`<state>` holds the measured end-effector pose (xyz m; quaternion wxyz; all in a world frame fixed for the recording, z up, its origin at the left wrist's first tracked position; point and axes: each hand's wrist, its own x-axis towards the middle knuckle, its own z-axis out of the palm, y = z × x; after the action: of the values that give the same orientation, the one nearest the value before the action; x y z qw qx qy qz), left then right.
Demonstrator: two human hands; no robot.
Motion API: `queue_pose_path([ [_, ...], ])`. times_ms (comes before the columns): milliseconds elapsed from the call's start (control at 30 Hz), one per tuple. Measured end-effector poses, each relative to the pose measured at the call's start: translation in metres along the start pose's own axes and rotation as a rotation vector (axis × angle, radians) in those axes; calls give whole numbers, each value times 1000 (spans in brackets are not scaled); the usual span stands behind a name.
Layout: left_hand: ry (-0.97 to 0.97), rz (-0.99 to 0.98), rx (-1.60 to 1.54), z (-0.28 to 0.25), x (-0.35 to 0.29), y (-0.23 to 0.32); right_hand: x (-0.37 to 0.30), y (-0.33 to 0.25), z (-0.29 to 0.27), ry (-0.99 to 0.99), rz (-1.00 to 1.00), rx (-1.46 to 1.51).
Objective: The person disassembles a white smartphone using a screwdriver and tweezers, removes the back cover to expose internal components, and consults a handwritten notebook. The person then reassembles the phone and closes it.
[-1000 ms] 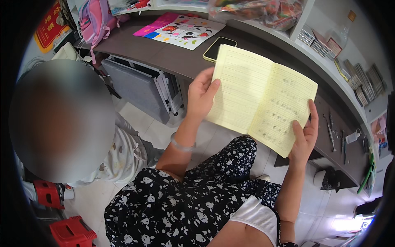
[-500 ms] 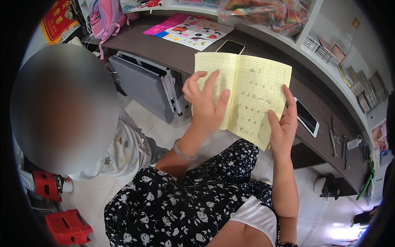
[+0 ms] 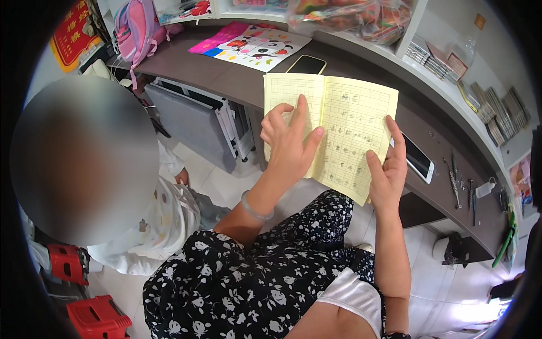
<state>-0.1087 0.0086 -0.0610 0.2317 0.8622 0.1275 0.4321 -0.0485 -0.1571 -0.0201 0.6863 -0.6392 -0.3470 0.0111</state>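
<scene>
An exercise book [image 3: 353, 135] with yellow gridded pages lies spread before me, with handwriting on its right page. My right hand [image 3: 389, 175] grips its right edge, thumb on the page and the other fingers along the edge and behind it. Over the left page is my left hand [image 3: 291, 138], its index finger stretched upward and thumb apart, the other fingers partly bent. I cannot tell whether its fingertips touch the paper. A bracelet [image 3: 255, 208] circles my left wrist.
A person [image 3: 169, 209] in a pale top stands at my left. Beyond the book, the curved dark desk [image 3: 237, 76] carries a dark-screened phone [image 3: 306, 65], a colourful drawing [image 3: 262, 48], a white phone [image 3: 418, 161] and metal tools [image 3: 453, 182]. Red stools [image 3: 99, 317] stand lower left.
My left hand has moved slightly right across the left page. The view has shifted a little, and the person beside me now shows a hand. My right hand keeps its grip.
</scene>
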Motion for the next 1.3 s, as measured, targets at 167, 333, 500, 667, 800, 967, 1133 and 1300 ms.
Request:
queue_pose_path([
  [167,96,81,-42,-4,-1,8,2,5,3,18,-44,72],
  [333,254,206,-276,-18,-10,24,9,9,16,-13,-149,28],
  [500,325,296,-418,-14,-13,25,10,19,15,-4,-213,-101],
  [667,319,262,-493,-8,-12,28,7,14,15,-45,-148,-131],
  [800,285,262,-530,2,-7,36,8,19,24,-179,-50,-17],
  [967,214,318,-547,8,1,42,11,18,-5,-252,-60,61],
  [1133,-124,461,-316,23,43,76,14,12,-76,-22,2,-225],
  [1300,-623,789,-337,63,88,103,6,10,-169,389,-50,-597],
])
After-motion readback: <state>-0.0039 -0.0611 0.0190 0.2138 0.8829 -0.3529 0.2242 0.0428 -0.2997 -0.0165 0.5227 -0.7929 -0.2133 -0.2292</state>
